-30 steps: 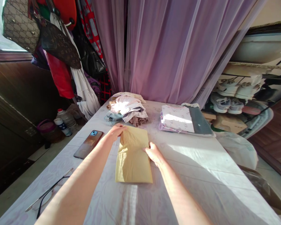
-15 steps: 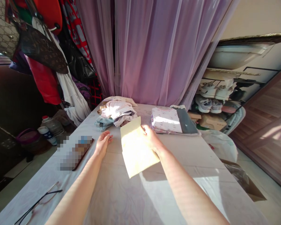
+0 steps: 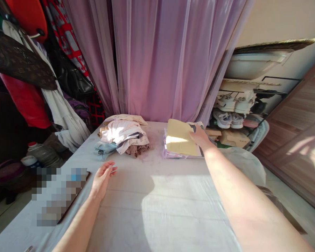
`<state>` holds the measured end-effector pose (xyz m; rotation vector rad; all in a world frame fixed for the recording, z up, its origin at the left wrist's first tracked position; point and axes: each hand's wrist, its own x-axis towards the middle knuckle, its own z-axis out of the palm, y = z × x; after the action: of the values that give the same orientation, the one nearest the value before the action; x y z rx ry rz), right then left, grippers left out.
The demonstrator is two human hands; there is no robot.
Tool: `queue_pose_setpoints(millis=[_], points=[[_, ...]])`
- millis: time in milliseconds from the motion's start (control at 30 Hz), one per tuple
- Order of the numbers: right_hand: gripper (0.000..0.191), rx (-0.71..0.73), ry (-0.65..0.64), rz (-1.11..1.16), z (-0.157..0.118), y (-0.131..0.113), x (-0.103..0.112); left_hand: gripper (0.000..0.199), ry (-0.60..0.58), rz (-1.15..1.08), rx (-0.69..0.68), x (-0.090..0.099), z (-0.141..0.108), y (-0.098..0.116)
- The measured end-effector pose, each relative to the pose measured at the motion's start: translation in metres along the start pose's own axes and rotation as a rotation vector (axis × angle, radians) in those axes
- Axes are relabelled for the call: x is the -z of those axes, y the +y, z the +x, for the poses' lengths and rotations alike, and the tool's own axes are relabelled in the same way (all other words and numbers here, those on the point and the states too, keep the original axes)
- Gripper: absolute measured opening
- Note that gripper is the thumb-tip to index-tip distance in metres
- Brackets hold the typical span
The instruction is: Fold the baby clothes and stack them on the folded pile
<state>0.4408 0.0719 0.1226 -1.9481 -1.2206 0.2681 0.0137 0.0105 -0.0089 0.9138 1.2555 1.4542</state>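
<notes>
Hands well apart. Left hand [image 3: 102, 179] lies open and empty, fingers loosely curled, just beside a pixelated phone [image 3: 60, 196], above the pale sheet-covered table [image 3: 157, 196]; contact with the sheet cannot be confirmed. Right hand [image 3: 199, 136] rests on the right end of a kraft envelope [image 3: 180, 137], fingers over its edge — grip or plain pressure cannot be told, thumb out of sight.

Envelope lies flat on a folded stack of lilac-and-white garments [image 3: 165, 153], stack edges showing past it on the left and near sides. Long axis appears to run left to right across the view, slightly tilted; foreshortening leaves this uncertain.

Ahead of left hand: crumpled pile of clothes [image 3: 122, 138], pale blue fabric at its near edge, standing just left of the stack with a narrow gap between.

Beyond both hands: sheer lilac curtain [image 3: 152, 63] along the table's far end. Right of right hand: white sneakers on a rack [image 3: 227, 108], a cardboard box [image 3: 233, 139], a white plastic bag [image 3: 245, 166] — all off the table. Far left of left hand: black handbag [image 3: 68, 78] and red garment [image 3: 23, 105], hanging.
</notes>
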Motion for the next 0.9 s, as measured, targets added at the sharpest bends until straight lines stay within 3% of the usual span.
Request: queue_pose_setpoints(millis=[67,167,233,367,467,567,633,700,800,900], points=[[0.056,0.046,-0.013,-0.148,-0.016,0.017,-0.020,0.066,0.001,0.015,0.003,0.001,0.000,0.000],[0.047,0.314,-0.112,-0.552,-0.046,0.028,-0.051,0.064,0.003,0.047,-0.008,0.001,0.002,-0.001],[0.048,0.377,-0.121,-0.646,-0.058,0.030,-0.063,0.061,0.010,0.096,-0.036,-0.001,0.002,-0.001],[0.046,0.362,-0.166,-0.636,-0.062,0.023,-0.056,0.049,-0.018,0.408,-0.124,-0.012,-0.005,-0.003],[0.044,0.375,-0.075,-0.603,-0.079,0.021,-0.047,0.032,-0.030,0.538,-0.148,-0.011,-0.014,0.000],[0.043,0.537,0.048,-0.471,-0.127,0.035,-0.051,0.017,-0.011,0.636,-0.196,0.010,-0.025,0.015],[0.041,0.636,0.055,-0.348,-0.171,0.052,-0.058,0.024,0.020,0.813,-0.261,0.035,-0.032,0.031],[0.038,0.694,0.019,-0.254,-0.212,0.070,-0.065,0.040,0.082,1.140,-0.298,0.062,-0.038,0.047],[0.034,0.692,-0.033,-0.125,-0.256,0.087,-0.069,0.060,0.157,1.537,-0.150,0.095,-0.044,0.059],[0.031,0.632,-0.074,-0.048,-0.277,0.090,-0.065,0.065,0.139,1.607,0.005,0.109,-0.048,0.059]])
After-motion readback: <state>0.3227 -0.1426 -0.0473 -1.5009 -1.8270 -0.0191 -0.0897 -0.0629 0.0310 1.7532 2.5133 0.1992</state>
